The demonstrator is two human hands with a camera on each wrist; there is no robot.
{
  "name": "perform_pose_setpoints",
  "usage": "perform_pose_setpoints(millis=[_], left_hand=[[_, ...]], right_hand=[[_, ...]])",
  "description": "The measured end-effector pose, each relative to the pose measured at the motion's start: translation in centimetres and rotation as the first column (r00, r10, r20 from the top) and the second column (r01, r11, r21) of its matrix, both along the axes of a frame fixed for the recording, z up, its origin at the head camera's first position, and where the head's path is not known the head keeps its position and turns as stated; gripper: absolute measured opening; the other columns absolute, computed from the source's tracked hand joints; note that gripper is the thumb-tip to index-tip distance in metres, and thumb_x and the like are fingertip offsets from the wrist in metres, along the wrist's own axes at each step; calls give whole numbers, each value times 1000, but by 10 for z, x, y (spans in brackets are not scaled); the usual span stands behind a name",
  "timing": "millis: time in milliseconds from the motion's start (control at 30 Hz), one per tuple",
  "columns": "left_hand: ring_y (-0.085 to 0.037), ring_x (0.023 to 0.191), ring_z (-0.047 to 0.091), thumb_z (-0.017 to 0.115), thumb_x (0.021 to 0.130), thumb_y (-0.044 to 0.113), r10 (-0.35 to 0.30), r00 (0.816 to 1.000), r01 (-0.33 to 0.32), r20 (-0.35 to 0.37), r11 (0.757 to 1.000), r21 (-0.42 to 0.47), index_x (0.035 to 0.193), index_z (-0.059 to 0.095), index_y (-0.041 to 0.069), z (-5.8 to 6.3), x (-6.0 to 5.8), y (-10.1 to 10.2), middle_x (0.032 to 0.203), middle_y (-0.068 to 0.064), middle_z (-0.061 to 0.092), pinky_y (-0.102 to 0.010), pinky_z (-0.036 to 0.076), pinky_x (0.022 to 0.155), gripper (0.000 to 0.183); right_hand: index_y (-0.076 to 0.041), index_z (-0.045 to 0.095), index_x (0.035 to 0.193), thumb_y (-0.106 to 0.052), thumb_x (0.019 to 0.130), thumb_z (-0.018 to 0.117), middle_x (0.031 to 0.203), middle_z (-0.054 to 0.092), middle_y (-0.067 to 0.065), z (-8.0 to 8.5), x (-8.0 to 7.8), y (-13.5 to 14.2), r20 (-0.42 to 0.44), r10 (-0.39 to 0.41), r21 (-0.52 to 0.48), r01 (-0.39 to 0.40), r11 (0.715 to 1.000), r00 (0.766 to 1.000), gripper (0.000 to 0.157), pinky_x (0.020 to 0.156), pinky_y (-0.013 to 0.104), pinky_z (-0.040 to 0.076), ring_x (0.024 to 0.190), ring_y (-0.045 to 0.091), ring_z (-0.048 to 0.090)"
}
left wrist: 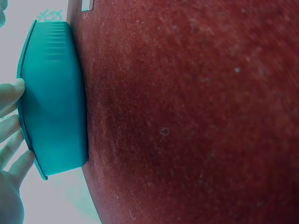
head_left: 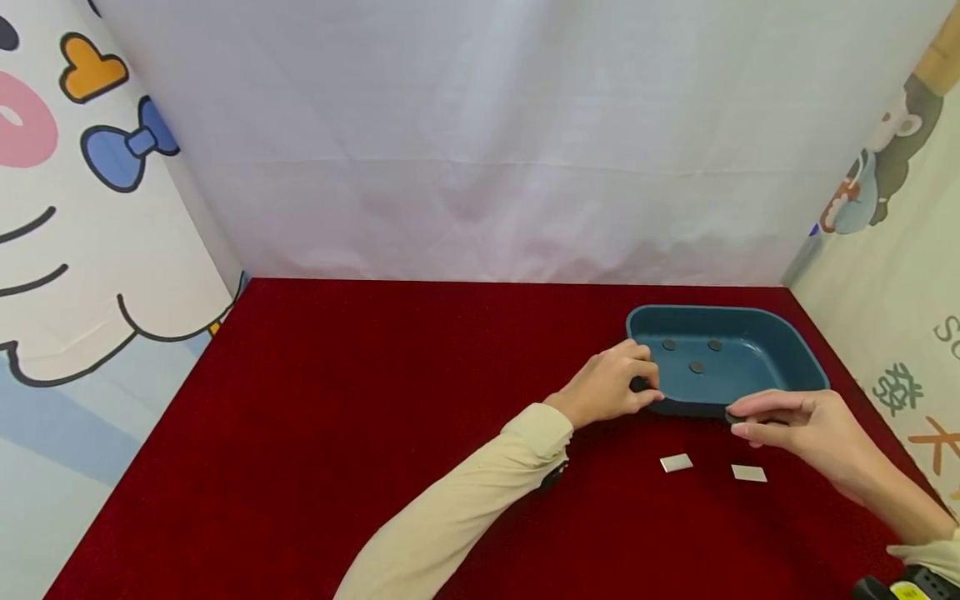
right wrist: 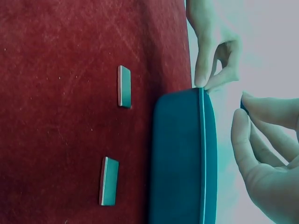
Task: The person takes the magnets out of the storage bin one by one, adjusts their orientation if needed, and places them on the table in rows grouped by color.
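Note:
My left hand [head_left: 609, 385] pinches the rim of a blue tray [head_left: 757, 375] at its near left corner; thumb and fingers meet over the rim in the right wrist view. A small dark patch shows between those fingers in the head view, too unclear to name. Near the tray's front edge, my right hand [head_left: 817, 429] pinches a small dark disc [right wrist: 243, 103] between thumb and fingertips, mostly covered by them. Inside the tray lie three flat grey discs, one at the back left [head_left: 669, 345], another further right [head_left: 715, 345] and a third nearer [head_left: 697, 367].
Two small flat whitish rectangles, a left one [head_left: 677, 463] and a right one [head_left: 749, 473], lie on the red cloth [head_left: 375, 417] in front of the tray. A white curtain [head_left: 487, 167] hangs behind, and printed panels stand at both sides.

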State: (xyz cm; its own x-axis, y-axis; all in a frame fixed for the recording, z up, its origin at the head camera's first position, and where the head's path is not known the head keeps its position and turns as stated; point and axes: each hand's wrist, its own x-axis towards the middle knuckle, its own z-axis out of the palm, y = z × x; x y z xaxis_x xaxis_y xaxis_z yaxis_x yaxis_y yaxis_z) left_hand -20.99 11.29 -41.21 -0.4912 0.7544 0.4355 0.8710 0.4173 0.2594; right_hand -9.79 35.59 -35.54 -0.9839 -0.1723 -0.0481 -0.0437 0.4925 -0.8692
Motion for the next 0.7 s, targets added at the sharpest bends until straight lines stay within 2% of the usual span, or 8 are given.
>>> perform_pose_setpoints(millis=[233, 433, 700], left_hand=[[-7, 81, 46, 68, 89, 30, -11, 1000, 11, 12, 1000, 18, 83, 69, 20, -1, 0, -1, 90, 1, 57, -11, 38, 68, 12], [-7, 81, 46, 68, 88, 30, -19, 1000, 19, 8, 999, 31, 82, 69, 20, -3, 1, 0, 89, 1, 56, -10, 37, 67, 11], [-4, 81, 45, 68, 88, 31, 3, 1000, -3, -8, 1000, 15, 82, 70, 21, -1, 0, -1, 89, 3, 57, -9, 38, 68, 12]], right_hand=[[4, 66, 110, 0, 87, 65, 100, 70, -3, 2, 6, -8, -1, 78, -70, -78, 994, 997, 24, 69, 29, 55, 83, 15, 68], [5, 65, 110, 0, 87, 65, 102, 70, 0, 2, 15, -19, -17, 117, -69, -118, 991, 993, 24, 69, 30, 55, 86, 15, 67], [6, 65, 110, 1, 88, 63, 102, 69, 1, 1, 21, -30, 37, 163, -145, -156, 977, 986, 23, 68, 35, 55, 81, 23, 68]])
